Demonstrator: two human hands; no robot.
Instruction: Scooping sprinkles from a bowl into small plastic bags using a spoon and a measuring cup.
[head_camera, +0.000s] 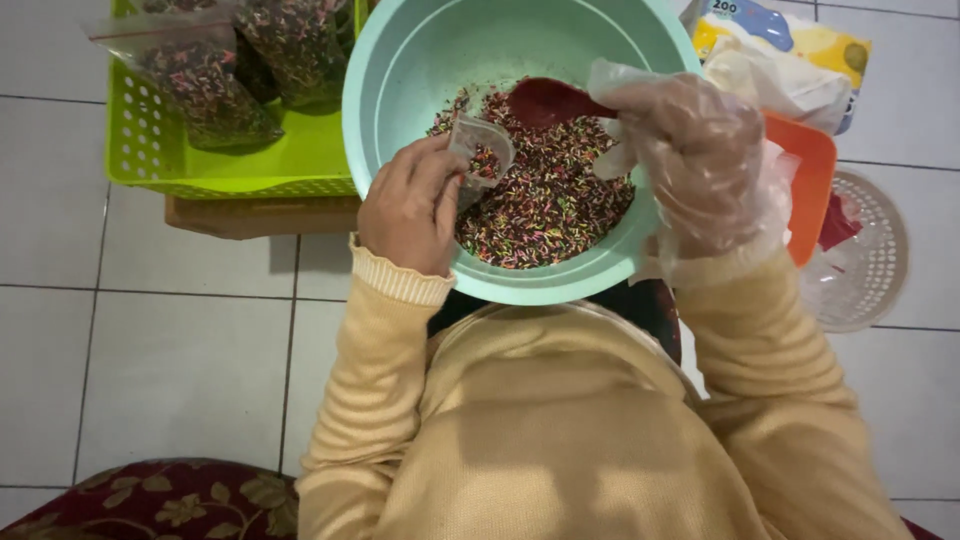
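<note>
A mint-green bowl (400, 70) sits in front of me, holding a heap of small multicoloured sticks (545, 205). My left hand (410, 205) is bare and holds a small clear plastic bag (482, 148) open over the heap. My right hand (690, 160) wears a loose clear plastic glove and grips a dark red spoon (545, 100), whose scoop lies over the sticks just right of the bag's mouth.
A lime-green perforated basket (150, 150) at the upper left holds filled clear bags of the same sticks (205, 85), resting on a wooden board (260, 215). An orange tray (812, 190), a white mesh cover (870, 250) and a printed packet (790, 40) lie on the right. White floor tiles surround.
</note>
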